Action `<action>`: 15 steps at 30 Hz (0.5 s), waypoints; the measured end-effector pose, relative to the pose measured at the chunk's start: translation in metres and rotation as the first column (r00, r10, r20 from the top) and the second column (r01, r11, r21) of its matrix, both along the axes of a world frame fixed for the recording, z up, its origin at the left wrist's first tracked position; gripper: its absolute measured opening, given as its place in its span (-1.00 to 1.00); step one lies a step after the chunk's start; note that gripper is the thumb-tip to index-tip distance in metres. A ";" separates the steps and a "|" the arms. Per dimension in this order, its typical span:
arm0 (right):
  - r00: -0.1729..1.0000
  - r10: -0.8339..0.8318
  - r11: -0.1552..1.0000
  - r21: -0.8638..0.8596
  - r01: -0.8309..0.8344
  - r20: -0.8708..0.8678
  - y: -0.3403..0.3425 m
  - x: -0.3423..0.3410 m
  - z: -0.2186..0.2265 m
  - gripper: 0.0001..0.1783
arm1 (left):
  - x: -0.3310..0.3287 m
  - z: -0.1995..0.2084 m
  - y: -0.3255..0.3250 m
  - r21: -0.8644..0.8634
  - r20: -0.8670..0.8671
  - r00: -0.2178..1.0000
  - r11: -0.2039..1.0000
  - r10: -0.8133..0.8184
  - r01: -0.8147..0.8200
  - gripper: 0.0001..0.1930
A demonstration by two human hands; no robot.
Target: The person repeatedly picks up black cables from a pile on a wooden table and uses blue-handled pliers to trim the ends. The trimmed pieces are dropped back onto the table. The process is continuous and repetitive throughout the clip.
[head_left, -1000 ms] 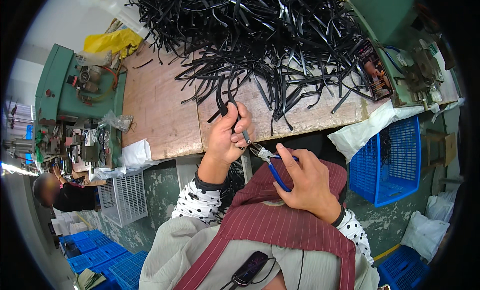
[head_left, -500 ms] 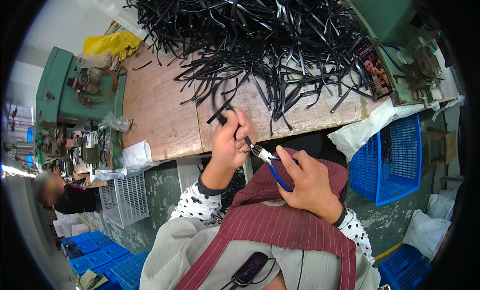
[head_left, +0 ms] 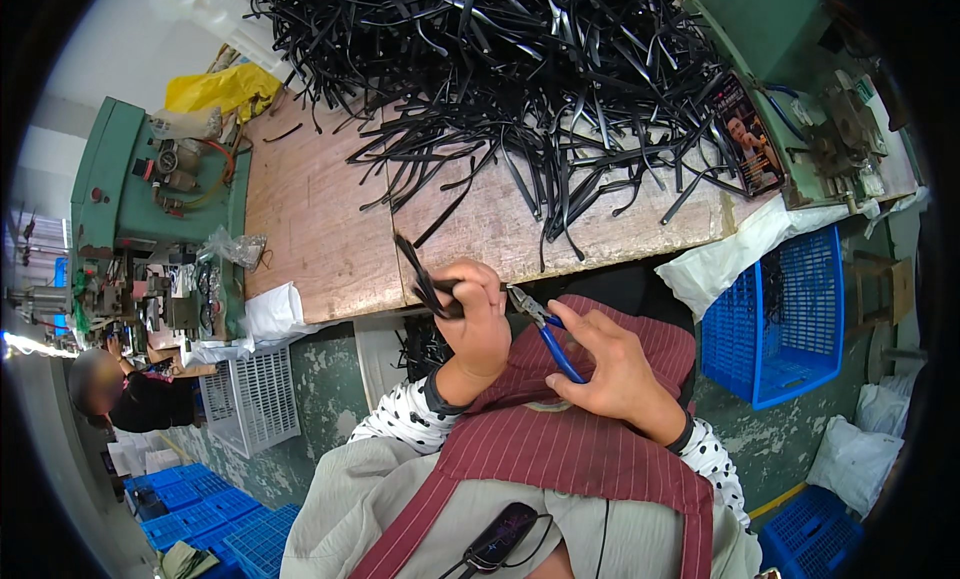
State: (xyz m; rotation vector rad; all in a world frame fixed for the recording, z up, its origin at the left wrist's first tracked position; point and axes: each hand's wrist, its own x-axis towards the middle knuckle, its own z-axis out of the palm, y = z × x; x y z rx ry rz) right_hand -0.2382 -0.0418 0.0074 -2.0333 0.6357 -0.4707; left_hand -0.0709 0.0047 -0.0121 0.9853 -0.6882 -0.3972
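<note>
My left hand (head_left: 472, 317) is closed around a small bunch of black eyeglass temples (head_left: 425, 282), whose ends stick out to the left past the fingers. In my right hand (head_left: 618, 371) is a pair of pliers (head_left: 560, 351) with blue handles and metal jaws. Those jaws point up and left, close beside the left fingers, and no temple shows between them. Beyond the hands, a large heap of black eyeglass temples (head_left: 520, 69) spreads over the wooden table (head_left: 320, 219). One loose temple (head_left: 444, 217) lies on the table just beyond my left hand.
Green machines (head_left: 160, 194) flank the table on both sides. A blue crate (head_left: 770, 329) stands at the right, a white crate (head_left: 255, 399) at the left. White sacks (head_left: 730, 254) drape the table's right front edge. A person (head_left: 150, 394) is at the far left.
My left hand has drawn back toward me, and the temples in it now point left. The plier jaws, earlier on a temple's end, are now apart from it. The right hand has barely moved.
</note>
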 end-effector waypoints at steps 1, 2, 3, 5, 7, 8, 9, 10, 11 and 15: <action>1.000 0.001 0.999 0.035 -0.001 -0.020 0.000 0.000 0.000 -0.14 | 0.001 0.003 0.001 0.017 -0.061 0.998 0.999 -0.028 0.029 -0.67; 0.999 0.003 0.998 0.071 0.000 -0.041 0.000 -0.001 -0.001 -0.14 | 0.002 0.008 0.001 0.032 -0.122 0.991 0.998 -0.055 0.060 -0.67; 0.998 0.008 0.995 0.104 -0.001 -0.062 0.000 -0.001 -0.001 -0.15 | 0.004 0.010 0.001 0.044 -0.184 0.980 0.995 -0.079 0.089 -0.68; 0.998 -0.001 0.994 0.112 0.008 -0.066 0.000 0.000 -0.002 -0.16 | 0.010 0.007 0.000 0.093 -0.274 0.959 0.991 -0.072 0.101 -0.70; 0.998 -0.017 0.994 0.107 0.023 -0.062 0.001 0.000 -0.003 -0.16 | 0.017 0.004 -0.004 0.164 -0.216 0.974 0.981 -0.063 0.100 -0.71; 0.998 -0.026 0.994 0.101 0.031 -0.057 0.003 -0.001 -0.007 -0.15 | 0.027 0.000 -0.006 0.314 -0.020 1.000 0.949 -0.008 0.014 -0.71; 0.998 -0.032 0.995 0.092 0.036 -0.049 0.004 -0.001 -0.009 -0.14 | 0.035 -0.001 -0.010 0.312 0.023 0.999 0.950 -0.044 0.035 -0.72; 0.998 -0.034 0.995 0.090 0.039 -0.055 0.004 -0.002 -0.007 -0.13 | 0.051 -0.007 -0.011 0.456 0.361 0.932 0.869 0.018 -0.193 -0.75; 0.997 -0.036 0.995 0.088 0.042 -0.062 0.003 -0.003 -0.004 -0.13 | 0.071 -0.017 -0.013 0.496 0.660 0.751 0.746 0.007 -0.443 -0.77; 0.995 -0.042 0.997 0.055 0.047 -0.085 0.003 -0.002 -0.003 -0.11 | 0.103 -0.029 -0.021 0.460 0.884 0.432 0.494 -0.177 -0.738 -0.72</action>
